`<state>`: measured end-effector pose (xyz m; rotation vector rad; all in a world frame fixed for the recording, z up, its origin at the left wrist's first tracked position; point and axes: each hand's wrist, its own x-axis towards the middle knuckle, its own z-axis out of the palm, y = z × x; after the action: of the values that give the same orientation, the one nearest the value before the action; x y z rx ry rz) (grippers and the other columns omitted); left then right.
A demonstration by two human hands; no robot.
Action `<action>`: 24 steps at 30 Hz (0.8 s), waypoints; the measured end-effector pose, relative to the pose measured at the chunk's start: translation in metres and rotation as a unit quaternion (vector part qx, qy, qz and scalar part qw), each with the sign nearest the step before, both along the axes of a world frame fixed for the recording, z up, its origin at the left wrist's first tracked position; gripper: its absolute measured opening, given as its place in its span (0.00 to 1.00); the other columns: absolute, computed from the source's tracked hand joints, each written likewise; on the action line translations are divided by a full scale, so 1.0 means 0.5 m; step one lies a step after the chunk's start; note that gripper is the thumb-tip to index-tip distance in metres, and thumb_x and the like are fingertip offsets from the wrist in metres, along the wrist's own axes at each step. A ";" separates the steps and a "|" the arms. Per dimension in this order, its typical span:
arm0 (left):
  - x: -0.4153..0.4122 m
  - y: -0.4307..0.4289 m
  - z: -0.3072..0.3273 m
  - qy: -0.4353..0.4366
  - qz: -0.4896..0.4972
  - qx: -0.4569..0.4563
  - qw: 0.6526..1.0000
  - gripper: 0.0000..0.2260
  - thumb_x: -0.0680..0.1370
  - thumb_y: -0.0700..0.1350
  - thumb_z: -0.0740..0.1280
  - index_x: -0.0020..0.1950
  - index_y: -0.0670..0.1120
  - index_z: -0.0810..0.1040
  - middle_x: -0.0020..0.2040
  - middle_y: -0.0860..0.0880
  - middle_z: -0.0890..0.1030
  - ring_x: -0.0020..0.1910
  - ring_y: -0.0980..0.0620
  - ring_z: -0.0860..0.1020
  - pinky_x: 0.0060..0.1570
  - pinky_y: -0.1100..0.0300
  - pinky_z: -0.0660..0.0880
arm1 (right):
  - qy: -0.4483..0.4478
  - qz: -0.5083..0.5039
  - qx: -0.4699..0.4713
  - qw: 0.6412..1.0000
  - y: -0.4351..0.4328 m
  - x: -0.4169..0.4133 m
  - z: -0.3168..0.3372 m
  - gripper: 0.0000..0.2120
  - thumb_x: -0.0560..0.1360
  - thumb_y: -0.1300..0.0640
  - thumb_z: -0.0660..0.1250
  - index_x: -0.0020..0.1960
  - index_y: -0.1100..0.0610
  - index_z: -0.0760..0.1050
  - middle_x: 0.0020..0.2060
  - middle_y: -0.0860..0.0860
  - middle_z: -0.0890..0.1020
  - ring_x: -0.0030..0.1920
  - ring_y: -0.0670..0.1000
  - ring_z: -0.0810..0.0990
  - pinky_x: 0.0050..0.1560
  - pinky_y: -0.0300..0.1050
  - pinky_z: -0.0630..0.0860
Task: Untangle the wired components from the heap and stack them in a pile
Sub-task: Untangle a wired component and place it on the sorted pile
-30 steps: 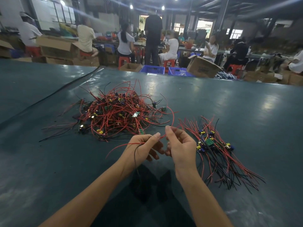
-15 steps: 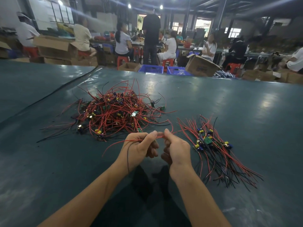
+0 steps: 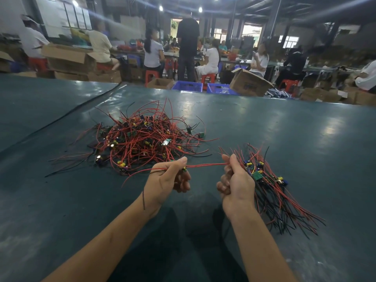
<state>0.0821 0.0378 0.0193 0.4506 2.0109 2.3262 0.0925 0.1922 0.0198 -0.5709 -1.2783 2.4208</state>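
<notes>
The tangled heap (image 3: 142, 139) sprawls left of centre on the table (image 3: 305, 139), apart from the combed pile (image 3: 270, 184) at right, likely to separate finished work; between them the left hand (image 3: 168, 180) pinches a component, the right hand (image 3: 236, 180) closed on its red wire (image 3: 205, 165), stretched taut, probably to straighten it.

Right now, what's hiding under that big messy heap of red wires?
Under the tangled heap only the dark green table shows at its edges. Little parts poke through the wires, but anything at the bottom is covered.

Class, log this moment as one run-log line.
left hand: pinching red wire | right hand: gripping same wire | tangled red-and-black wire heap: left | sorted wire pile: right
</notes>
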 end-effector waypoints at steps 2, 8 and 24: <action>0.001 0.001 0.000 -0.018 -0.013 -0.011 1.000 0.20 0.75 0.58 0.66 0.29 0.47 0.81 0.29 0.44 0.80 0.25 0.51 0.75 0.26 0.63 0.70 | 0.004 0.002 0.060 0.998 -0.018 0.003 -0.002 0.10 0.76 0.51 0.70 0.40 0.55 0.83 0.25 0.45 0.67 0.20 0.42 0.60 0.19 0.35 0.61; 0.008 0.012 -0.003 -0.014 -0.039 -0.043 0.998 0.18 0.73 0.59 0.64 0.34 0.47 0.83 0.29 0.46 0.81 0.26 0.51 0.78 0.27 0.63 0.72 | 0.071 0.085 0.194 0.975 -0.099 0.022 -0.025 0.15 0.76 0.56 0.70 0.31 0.51 0.84 0.29 0.50 0.83 0.31 0.47 0.80 0.33 0.40 0.79; 0.010 0.002 0.009 0.044 -0.094 -0.098 0.990 0.21 0.72 0.60 0.65 0.27 0.47 0.79 0.25 0.47 0.79 0.25 0.52 0.77 0.30 0.65 0.72 | -0.010 -0.060 0.013 0.998 0.017 -0.005 0.003 0.13 0.79 0.57 0.66 0.38 0.60 0.81 0.20 0.44 0.62 0.18 0.42 0.55 0.18 0.34 0.53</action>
<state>0.0869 0.0388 0.0236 0.7071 2.1040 2.0111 0.0901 0.2006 0.0215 -0.6462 -1.2454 2.3027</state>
